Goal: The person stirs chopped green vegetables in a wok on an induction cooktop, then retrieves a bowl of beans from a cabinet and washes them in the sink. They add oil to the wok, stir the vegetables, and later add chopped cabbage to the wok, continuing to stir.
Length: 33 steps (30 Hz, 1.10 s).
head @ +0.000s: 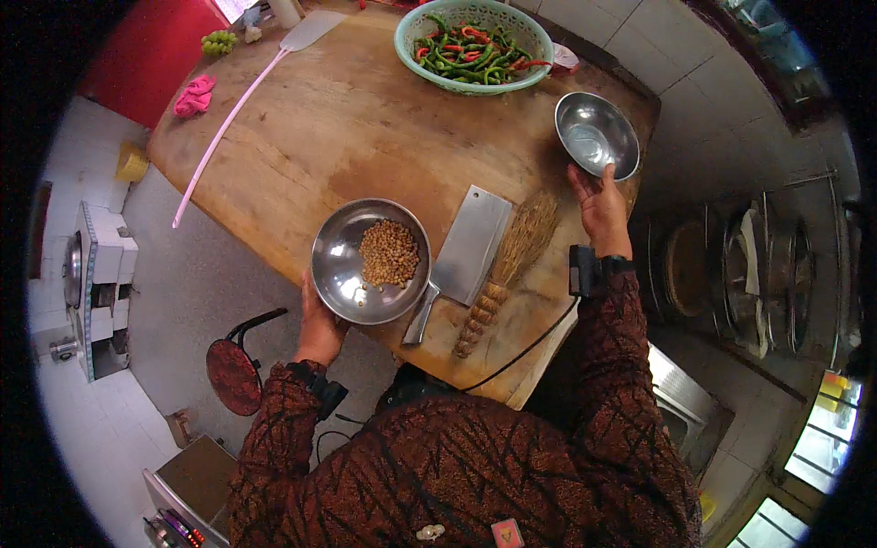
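My left hand (322, 327) grips the rim of a steel bowl (336, 274) at the near left edge of the wooden table. Inside it lies a heap of small tan beans or kernels (389, 253). At the right, my right hand (606, 212) holds a second steel bowl (593, 133), tilted, its thumb over the near rim. I see nothing solid in that bowl. Between the hands a cleaver (473, 246) lies flat, its handle close to the left bowl. Beside the blade rests a bundled straw brush (524, 240).
A green plastic basket (473, 88) of red and green chillies (473, 55) stands at the table's (294, 151) far side. To the left lie a pink fly swatter (233, 123), a pink cloth (194, 96) and green grapes (218, 43). A round stool (234, 377) stands on the floor.
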### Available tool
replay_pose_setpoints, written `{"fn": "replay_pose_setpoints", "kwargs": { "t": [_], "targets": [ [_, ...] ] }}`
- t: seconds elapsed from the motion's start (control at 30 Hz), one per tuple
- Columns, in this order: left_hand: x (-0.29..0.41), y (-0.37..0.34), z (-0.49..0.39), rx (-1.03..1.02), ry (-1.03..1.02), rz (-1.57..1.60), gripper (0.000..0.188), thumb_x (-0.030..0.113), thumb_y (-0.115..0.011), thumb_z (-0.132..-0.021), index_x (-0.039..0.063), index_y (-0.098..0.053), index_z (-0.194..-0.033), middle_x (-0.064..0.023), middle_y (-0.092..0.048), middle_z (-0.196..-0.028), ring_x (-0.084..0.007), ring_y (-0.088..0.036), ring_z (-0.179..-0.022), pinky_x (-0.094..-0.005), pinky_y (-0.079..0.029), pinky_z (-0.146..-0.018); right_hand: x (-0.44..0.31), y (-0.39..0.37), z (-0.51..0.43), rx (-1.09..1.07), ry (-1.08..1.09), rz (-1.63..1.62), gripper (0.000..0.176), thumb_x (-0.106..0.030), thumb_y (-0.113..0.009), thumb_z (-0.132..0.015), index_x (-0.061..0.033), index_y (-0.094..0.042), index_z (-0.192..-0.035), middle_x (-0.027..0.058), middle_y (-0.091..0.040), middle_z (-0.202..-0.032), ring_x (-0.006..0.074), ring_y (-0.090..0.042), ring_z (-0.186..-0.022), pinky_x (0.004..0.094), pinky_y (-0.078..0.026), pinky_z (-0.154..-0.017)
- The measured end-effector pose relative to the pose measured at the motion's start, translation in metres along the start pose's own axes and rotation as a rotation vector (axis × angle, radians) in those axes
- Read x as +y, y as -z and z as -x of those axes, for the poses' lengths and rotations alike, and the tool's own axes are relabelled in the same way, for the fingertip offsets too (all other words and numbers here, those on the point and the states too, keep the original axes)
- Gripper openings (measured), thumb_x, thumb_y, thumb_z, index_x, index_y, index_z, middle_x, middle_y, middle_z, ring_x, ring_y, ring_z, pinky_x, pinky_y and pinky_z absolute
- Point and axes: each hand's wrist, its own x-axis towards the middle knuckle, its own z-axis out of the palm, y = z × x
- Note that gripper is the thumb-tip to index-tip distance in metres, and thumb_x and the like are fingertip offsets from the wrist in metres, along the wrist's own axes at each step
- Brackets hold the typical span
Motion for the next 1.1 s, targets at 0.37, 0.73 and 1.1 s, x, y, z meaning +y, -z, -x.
{"fn": "replay_pose_setpoints", "kwargs": {
  "t": [0.37, 0.73, 1.1],
  "targets": [
    [-0.004, 0.003, 0.009, 0.038, 0.127, 0.040, 0.082, 0.014, -0.070, -0.092, 0.015, -0.024, -0.159, -0.0147, -0.025, -0.164, -0.0360, -0.028, -0.151, -0.0470, -0.036, -0.117, 0.030, -0.061, 0.138, -0.538, -0.288, 0.652, 0.040, -0.032, -0.053, -0.106, -0.0018, -0.057, -0.132, 0.0103, -0.068, -0.093, 0.0165, -0.066, -0.066, 0.0278, -0.055, -0.059],
    [-0.005, -0.024, 0.021, 0.264, 0.168, 0.452, 0.039, 0.019, -0.045, -0.102, 0.006, -0.053, -0.139, -0.0203, -0.060, -0.132, -0.0350, -0.063, -0.113, -0.0441, -0.052, -0.095, 0.110, -0.100, 0.193, -0.780, -0.347, 0.825, 0.041, -0.025, -0.063, -0.097, -0.0051, -0.054, -0.131, 0.0112, -0.066, -0.109, 0.0215, -0.064, -0.087, 0.0376, -0.059, -0.072],
    [-0.096, 0.090, 0.303, 0.407, 0.459, 0.411, 0.022, 0.025, -0.058, -0.097, 0.010, -0.071, -0.105, -0.0101, -0.071, -0.090, -0.0262, -0.069, -0.079, -0.0428, -0.052, -0.074, 0.067, -0.134, 0.277, -0.903, -0.249, 0.977, 0.038, -0.029, -0.050, -0.102, -0.0045, -0.048, -0.131, 0.0149, -0.066, -0.109, 0.0240, -0.067, -0.064, 0.0338, -0.057, -0.050]
  ]
}}
